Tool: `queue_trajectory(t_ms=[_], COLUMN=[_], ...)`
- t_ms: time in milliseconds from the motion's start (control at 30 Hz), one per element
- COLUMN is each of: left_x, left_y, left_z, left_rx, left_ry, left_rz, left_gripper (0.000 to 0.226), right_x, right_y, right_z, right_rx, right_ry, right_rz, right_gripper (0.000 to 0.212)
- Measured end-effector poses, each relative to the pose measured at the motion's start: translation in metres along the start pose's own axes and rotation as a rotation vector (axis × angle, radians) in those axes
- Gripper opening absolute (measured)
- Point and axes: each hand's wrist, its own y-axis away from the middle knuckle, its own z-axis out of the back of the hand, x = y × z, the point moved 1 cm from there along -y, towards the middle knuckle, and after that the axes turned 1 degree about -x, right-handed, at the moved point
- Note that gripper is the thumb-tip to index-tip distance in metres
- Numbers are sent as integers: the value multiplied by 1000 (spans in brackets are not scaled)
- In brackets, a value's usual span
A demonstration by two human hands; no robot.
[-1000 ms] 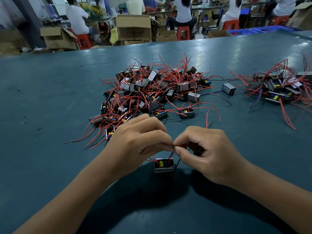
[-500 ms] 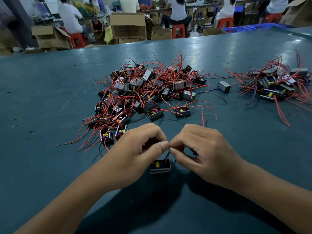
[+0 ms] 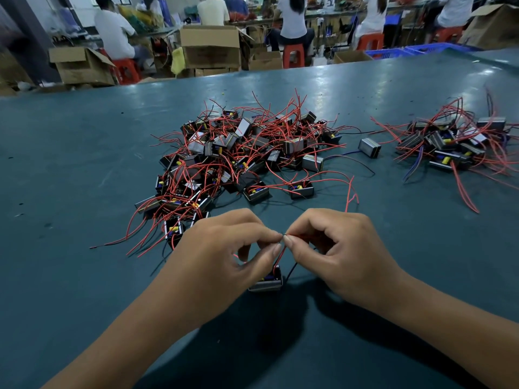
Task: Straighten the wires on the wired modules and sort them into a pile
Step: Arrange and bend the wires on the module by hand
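stage: early-mid | left hand (image 3: pixel 224 248), right hand (image 3: pixel 334 248) grip: both pinch red wire (image 3: pixel 279 255) of small black boxy module (image 3: pixel 266 282) | done: small sorted pile (image 3: pixel 449 147) far right | left: big tangled heap (image 3: pixel 241 158) on teal counter (image 3: pixel 70 164)

Cardboard boxes (image 3: pixel 210 46), red stools (image 3: pixel 293 54) behind.

The left hand (image 3: pixel 224 248) and the right hand (image 3: pixel 337 248) are bare, no gloves or rings; both forearms are uncovered, fingernails short.
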Motion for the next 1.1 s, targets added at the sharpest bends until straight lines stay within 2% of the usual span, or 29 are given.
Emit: queue_trajectory(t_ms=[200,533,833,1000,1100], left_x=[0,0,14,14,17], left_y=[2,3,2,1,1], left_z=[0,-6,-9,-21,-19], left_rx=[-39,41,52,44,49], left_ry=[38,134,260,282,216], left_rz=[27,72,246,276,243], left_gripper=[29,30,13,2,5], right_x=[-1,0,-1,-2,-2], right_y=[-2,-1,-1,-1,-2], right_z=[0,3,2,3,5], right_rx=[-12,-15,-13,11,31], right_ry=[-15,-17,-13,-25,-23], right_rz=[-38,-47,-49,-78,-71], right_gripper=[8,6,9,7,7])
